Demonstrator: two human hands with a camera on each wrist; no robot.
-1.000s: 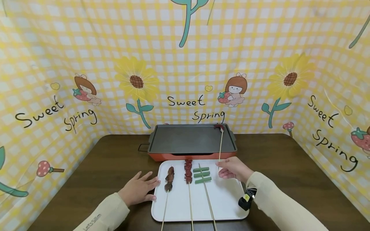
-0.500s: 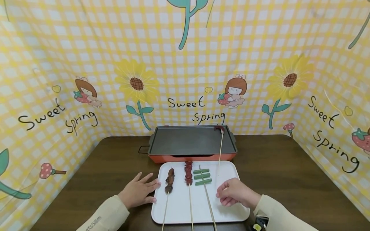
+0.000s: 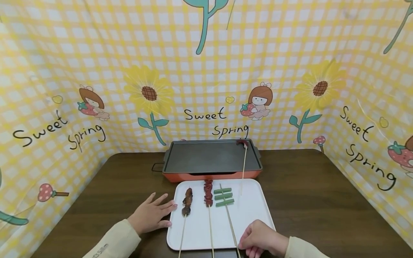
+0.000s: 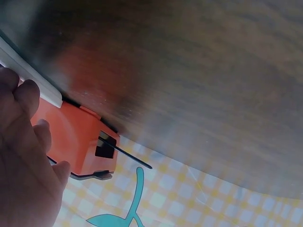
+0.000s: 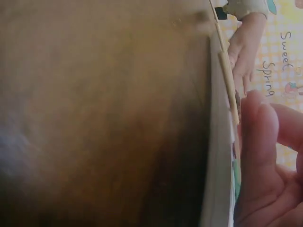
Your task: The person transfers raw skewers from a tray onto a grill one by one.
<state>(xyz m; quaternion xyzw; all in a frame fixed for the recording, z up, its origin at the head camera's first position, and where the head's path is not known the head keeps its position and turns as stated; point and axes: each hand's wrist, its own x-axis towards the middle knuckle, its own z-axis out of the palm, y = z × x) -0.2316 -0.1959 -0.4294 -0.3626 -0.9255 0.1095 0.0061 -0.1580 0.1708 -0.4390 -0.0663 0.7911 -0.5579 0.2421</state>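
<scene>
A white tray (image 3: 255, 208) lies on the table. Along its left rim my left hand (image 3: 150, 215) rests with spread fingers. On the tray are a brown meat skewer (image 3: 187, 201), a dark red meat skewer (image 3: 208, 193) and a green vegetable skewer (image 3: 224, 197), sticks toward me. My right hand (image 3: 262, 238) is at the front right, its bent fingertips beside the green skewer's stick (image 3: 231, 225). In the right wrist view that stick (image 5: 228, 78) runs past the thumb and finger, not visibly between them. Another skewer (image 3: 244, 161) lies from griddle to tray, dark red food at its far end.
An orange electric griddle (image 3: 209, 156) with a dark flat plate stands directly behind the tray. A thin wire handle (image 3: 157, 167) juts from its left end. Brown tabletop (image 3: 309, 193) extends on both sides. Yellow checked cloth (image 3: 206, 71) hangs around the back and sides.
My right hand let go of the skewer on the griddle and moved down toward me, to the green skewer's stick. The left hand stayed at the tray's rim.
</scene>
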